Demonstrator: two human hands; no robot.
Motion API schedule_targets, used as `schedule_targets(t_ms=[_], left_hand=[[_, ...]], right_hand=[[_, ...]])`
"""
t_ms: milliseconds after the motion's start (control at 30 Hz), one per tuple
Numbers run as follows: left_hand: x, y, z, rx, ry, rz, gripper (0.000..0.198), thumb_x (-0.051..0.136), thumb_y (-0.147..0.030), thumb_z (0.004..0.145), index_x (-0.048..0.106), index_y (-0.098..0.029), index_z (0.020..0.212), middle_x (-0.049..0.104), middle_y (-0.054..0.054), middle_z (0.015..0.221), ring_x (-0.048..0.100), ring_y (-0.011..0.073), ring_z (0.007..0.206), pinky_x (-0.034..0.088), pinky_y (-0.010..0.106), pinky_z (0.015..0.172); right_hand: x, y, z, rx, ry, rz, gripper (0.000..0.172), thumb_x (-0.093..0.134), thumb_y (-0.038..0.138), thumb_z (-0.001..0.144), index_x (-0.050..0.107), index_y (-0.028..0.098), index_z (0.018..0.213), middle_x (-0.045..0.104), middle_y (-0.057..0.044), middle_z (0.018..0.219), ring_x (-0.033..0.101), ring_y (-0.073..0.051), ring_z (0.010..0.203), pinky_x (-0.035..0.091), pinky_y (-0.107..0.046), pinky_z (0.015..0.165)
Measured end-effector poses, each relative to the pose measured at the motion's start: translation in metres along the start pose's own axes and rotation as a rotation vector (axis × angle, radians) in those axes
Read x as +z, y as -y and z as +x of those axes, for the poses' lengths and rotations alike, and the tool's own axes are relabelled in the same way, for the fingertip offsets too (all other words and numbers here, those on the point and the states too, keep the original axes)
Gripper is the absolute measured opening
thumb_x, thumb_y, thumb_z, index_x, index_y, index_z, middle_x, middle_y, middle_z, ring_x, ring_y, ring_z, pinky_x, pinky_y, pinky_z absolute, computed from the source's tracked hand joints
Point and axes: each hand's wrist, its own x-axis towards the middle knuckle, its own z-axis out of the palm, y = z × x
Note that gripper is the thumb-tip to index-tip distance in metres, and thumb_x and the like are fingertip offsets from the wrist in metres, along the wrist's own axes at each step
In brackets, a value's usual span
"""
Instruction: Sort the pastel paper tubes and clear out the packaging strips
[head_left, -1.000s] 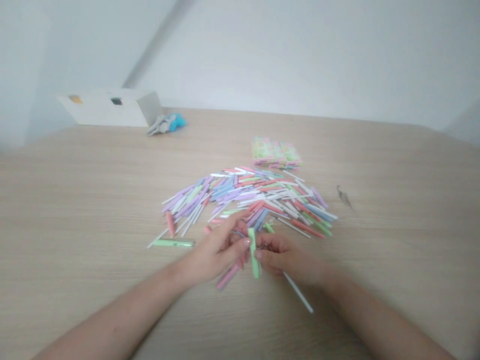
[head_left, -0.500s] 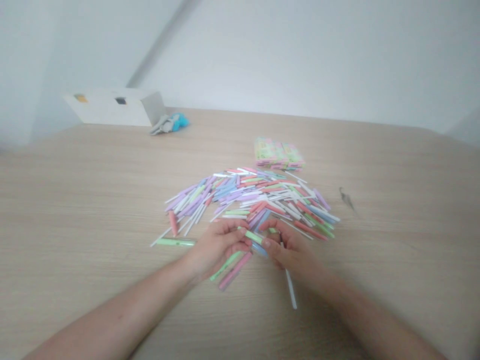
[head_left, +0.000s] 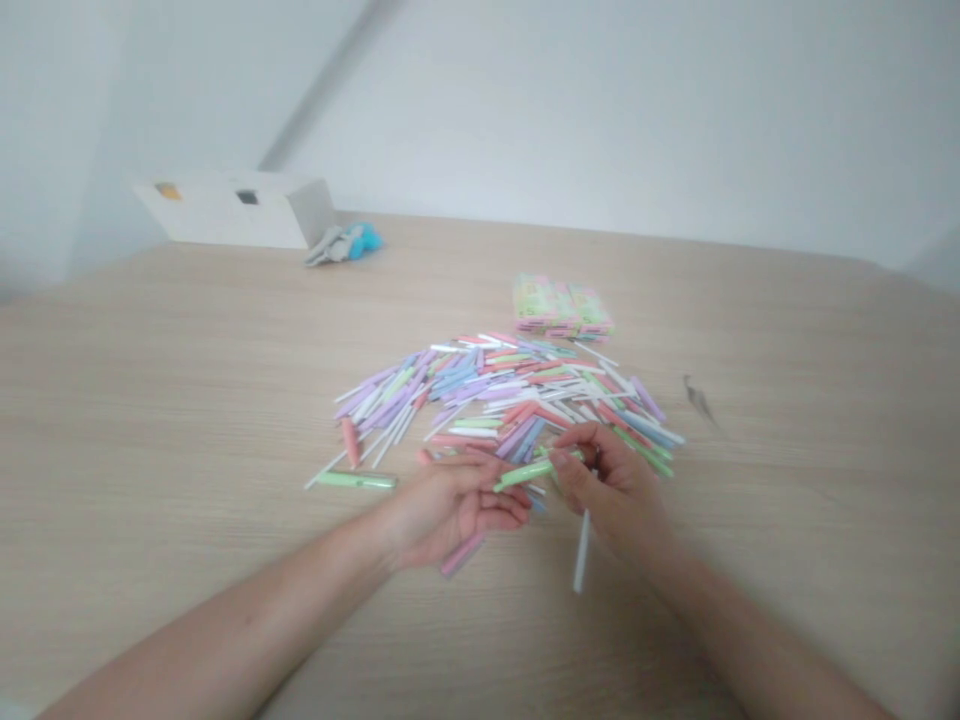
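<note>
My right hand (head_left: 611,485) pinches a slim green tube (head_left: 529,472), like a pen barrel, between thumb and fingers. A white stick (head_left: 582,552) sticks out below that hand; whether its fingers grip it I cannot tell. My left hand (head_left: 457,505) is turned palm up with its fingers stretched out, and the tube's free end lies just over or against them. Beyond both hands spreads a loose pile of coloured tubes and white sticks (head_left: 495,385). A pink tube (head_left: 461,555) shows partly beneath my left hand, and another green tube (head_left: 356,481) lies left of it.
Behind the pile is a stack of pink and green packs (head_left: 562,306) in clear wrap. A white box (head_left: 232,215) stands at the far left, with a grey and blue crumpled item (head_left: 345,243) beside it. A dark mark (head_left: 699,400) shows on the wooden table (head_left: 810,480).
Both hands were on the green tube; now my left fingers have opened out flat and my right hand holds it, lifted slightly to the right. The white stick has swung in its tilt.
</note>
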Motion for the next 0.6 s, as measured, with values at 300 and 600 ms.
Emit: schedule_targets(t_ms=[300,600], left_hand=[[0.002,-0.004,-0.002,0.036,-0.017,0.017,0.015,0.050,-0.009,0.087,0.064,-0.003,0.085,0.069,0.016,0.078,0.069,0.0176,0.066,0.056,0.022,0.061],[-0.003,-0.003,-0.002,0.066,-0.040,0.079,0.014,0.055,-0.005,0.083,0.068,-0.003,0.090,0.070,0.015,0.077,0.065,0.0138,0.059,0.053,0.020,0.055]], right_hand=[[-0.005,0.003,0.008,0.014,-0.017,0.250,0.020,0.068,0.034,0.081,0.055,0.019,0.080,0.039,0.011,0.044,0.031,-0.003,0.036,0.023,-0.015,0.035],[-0.006,0.010,0.011,0.102,-0.068,0.391,0.023,0.073,0.033,0.077,0.054,0.020,0.076,0.033,0.011,0.047,0.027,-0.002,0.036,0.021,-0.013,0.033]])
